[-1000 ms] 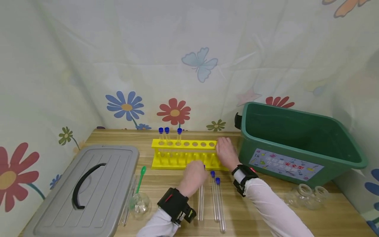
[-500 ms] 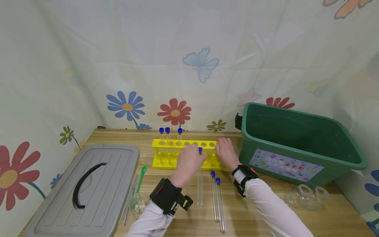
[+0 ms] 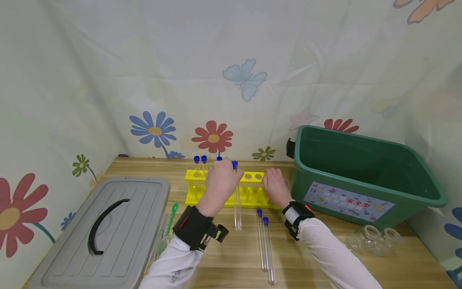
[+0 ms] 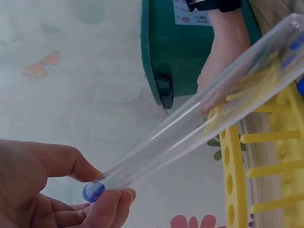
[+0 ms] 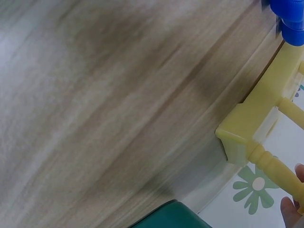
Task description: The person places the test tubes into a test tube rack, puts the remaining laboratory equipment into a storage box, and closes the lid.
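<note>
The left hand (image 3: 218,185) pinches a clear test tube (image 3: 237,208) just below its blue cap, in front of the yellow rack (image 3: 252,202). In the left wrist view, the thumb and fingers of the left hand (image 4: 61,190) hold the tube (image 4: 166,137) at its capped end. The right hand (image 3: 277,188) grips the rack's right end; its fingertips show at the edge of the right wrist view. Three blue-capped tubes stand in the rack's left holes, partly behind the left hand. Two capped tubes (image 3: 270,253) lie on the table between the forearms.
A grey lid (image 3: 122,224) with a black handle lies at the left, beside a green spoon (image 3: 172,216) and a glass vessel partly behind the left sleeve. The green bin (image 3: 353,188) stands at the right, with small glass bottles (image 3: 371,241) before it.
The left hand has lifted a tube from the table and carried it forward, up and slightly left to the rack. The right hand has stayed on the rack's end.
</note>
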`<move>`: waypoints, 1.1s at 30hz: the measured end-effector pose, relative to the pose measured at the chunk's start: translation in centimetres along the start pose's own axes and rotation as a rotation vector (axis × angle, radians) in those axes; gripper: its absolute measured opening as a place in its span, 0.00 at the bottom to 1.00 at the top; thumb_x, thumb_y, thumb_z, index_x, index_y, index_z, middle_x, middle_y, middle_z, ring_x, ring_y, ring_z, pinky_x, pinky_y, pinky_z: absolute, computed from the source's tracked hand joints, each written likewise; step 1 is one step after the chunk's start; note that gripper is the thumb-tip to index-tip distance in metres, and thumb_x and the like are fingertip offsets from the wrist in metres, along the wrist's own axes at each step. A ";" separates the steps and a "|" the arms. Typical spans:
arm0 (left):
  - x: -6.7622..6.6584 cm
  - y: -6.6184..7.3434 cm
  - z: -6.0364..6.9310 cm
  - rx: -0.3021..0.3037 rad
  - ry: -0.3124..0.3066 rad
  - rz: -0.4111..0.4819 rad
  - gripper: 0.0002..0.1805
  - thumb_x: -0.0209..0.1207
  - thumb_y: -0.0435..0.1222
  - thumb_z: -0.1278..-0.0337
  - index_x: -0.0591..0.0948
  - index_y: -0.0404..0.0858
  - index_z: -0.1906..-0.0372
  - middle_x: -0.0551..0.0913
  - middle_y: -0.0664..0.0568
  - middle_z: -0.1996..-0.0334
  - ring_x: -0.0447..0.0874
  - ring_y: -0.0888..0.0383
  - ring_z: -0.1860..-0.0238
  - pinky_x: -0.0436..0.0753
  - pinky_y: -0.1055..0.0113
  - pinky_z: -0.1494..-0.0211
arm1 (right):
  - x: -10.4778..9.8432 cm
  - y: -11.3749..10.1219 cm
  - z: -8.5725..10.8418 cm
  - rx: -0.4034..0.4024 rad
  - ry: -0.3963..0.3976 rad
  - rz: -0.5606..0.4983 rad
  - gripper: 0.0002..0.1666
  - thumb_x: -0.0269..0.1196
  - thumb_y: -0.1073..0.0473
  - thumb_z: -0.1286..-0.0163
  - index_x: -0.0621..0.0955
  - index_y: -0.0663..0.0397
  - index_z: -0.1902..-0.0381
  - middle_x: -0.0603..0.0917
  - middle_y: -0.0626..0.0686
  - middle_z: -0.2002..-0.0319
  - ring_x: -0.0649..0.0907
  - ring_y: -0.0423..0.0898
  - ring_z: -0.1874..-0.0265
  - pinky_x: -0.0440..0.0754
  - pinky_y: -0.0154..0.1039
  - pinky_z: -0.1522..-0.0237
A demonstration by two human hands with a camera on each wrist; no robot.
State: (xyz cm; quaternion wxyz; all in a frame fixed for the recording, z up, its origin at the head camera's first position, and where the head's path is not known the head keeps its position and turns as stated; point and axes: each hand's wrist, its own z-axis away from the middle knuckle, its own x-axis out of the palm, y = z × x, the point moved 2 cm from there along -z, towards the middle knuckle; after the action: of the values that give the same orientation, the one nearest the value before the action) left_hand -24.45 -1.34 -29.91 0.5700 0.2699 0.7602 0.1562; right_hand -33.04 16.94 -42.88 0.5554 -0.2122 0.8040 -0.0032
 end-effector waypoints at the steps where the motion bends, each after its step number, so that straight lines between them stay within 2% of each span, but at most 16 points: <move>1: -0.2 0.0 -0.1 0.002 0.006 0.009 0.23 0.58 0.37 0.46 0.65 0.38 0.92 0.56 0.57 0.95 0.57 0.59 0.97 0.56 0.74 0.93 | 0.0 0.0 0.0 -0.002 0.002 0.001 0.15 0.43 0.60 0.29 0.72 0.65 0.54 0.73 0.58 0.59 0.68 0.53 0.61 0.68 0.45 0.53; 4: -0.9 0.0 -0.3 0.017 0.049 0.035 0.22 0.58 0.36 0.46 0.65 0.37 0.91 0.56 0.56 0.96 0.57 0.59 0.97 0.56 0.73 0.93 | 0.0 -0.1 0.0 -0.013 0.009 0.002 0.15 0.43 0.60 0.29 0.72 0.66 0.55 0.73 0.59 0.59 0.68 0.53 0.61 0.68 0.45 0.53; 8: -1.6 -0.1 -0.5 0.040 0.122 0.053 0.16 0.58 0.35 0.46 0.68 0.35 0.83 0.58 0.55 0.94 0.58 0.57 0.96 0.57 0.73 0.92 | 0.0 0.0 -0.1 -0.020 0.012 0.002 0.15 0.43 0.60 0.29 0.72 0.65 0.55 0.73 0.59 0.59 0.68 0.53 0.61 0.68 0.45 0.53; 14: -2.3 -0.1 -0.8 0.119 0.242 0.032 0.12 0.57 0.34 0.46 0.68 0.33 0.78 0.57 0.55 0.92 0.57 0.57 0.96 0.55 0.72 0.92 | -0.2 -0.2 0.0 0.000 -0.007 -0.011 0.15 0.43 0.60 0.29 0.71 0.65 0.54 0.73 0.59 0.58 0.68 0.53 0.60 0.68 0.45 0.53; 19: -2.4 -0.1 -1.0 0.136 0.267 0.013 0.11 0.57 0.34 0.45 0.70 0.32 0.76 0.58 0.55 0.93 0.58 0.57 0.96 0.56 0.72 0.92 | -0.5 -0.6 0.1 0.014 -0.018 -0.004 0.16 0.43 0.61 0.29 0.71 0.66 0.53 0.73 0.59 0.57 0.68 0.54 0.59 0.67 0.45 0.52; 26: -2.3 -0.3 -1.2 0.153 0.321 0.053 0.10 0.59 0.33 0.45 0.76 0.27 0.66 0.65 0.52 0.90 0.60 0.58 0.94 0.62 0.71 0.90 | -0.5 -0.6 0.2 0.017 -0.019 0.000 0.16 0.42 0.61 0.28 0.71 0.66 0.53 0.72 0.60 0.56 0.68 0.54 0.58 0.66 0.46 0.51; 33: -2.5 -0.4 -1.4 0.223 0.399 0.076 0.09 0.60 0.32 0.45 0.76 0.28 0.68 0.74 0.49 0.83 0.66 0.59 0.91 0.67 0.74 0.87 | -0.3 -0.5 0.2 0.018 -0.011 0.000 0.16 0.42 0.60 0.28 0.71 0.65 0.53 0.72 0.59 0.57 0.68 0.54 0.59 0.67 0.45 0.52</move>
State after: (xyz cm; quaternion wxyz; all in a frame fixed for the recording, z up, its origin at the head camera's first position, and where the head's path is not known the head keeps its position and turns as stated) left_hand -25.34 -3.04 -27.73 0.3689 0.3232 0.8597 0.1428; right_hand -32.65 16.64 -42.55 0.5616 -0.2073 0.8010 -0.0094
